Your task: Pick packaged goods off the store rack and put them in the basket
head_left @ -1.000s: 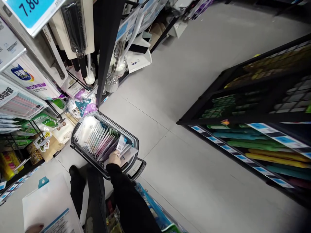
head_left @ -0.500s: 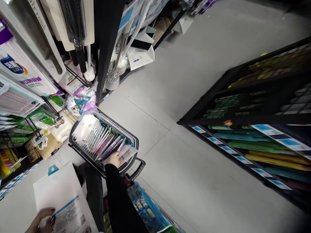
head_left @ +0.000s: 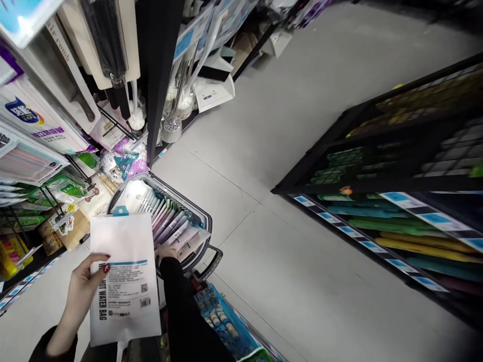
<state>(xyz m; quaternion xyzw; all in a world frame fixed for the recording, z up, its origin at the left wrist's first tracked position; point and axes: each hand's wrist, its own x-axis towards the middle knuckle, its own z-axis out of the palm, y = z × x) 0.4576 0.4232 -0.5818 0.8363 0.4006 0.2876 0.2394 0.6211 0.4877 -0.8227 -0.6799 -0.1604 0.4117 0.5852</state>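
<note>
My left hand point(head_left: 85, 284) pinches the left edge of a pale flat package point(head_left: 126, 239) between thumb and fingers. Its printed back reads "HOT WATER BAG", and a teal hanging tab point(head_left: 121, 210) sticks out at the top. Below and beyond it, a dark shopping basket point(head_left: 181, 195) stands on the floor, with a row of similar packets point(head_left: 171, 223) standing on edge inside. My right hand point(head_left: 168, 251) reaches into the basket's near side, against the packets. Its fingers are partly hidden, so their grip cannot be made out.
Shelves with hanging combs point(head_left: 71, 75), and packaged goods line the left. Toilet brushes point(head_left: 173, 128) and a white dustpan point(head_left: 215, 93) stand beyond a black post point(head_left: 160, 75). A dark rack point(head_left: 377, 201) is on the right, a blue-wrapped pack point(head_left: 222, 322) below.
My left hand has raised the package up and to the right, and its printed back now shows upright over the basket's left part. My right hand has shifted slightly left and down along the packets.
</note>
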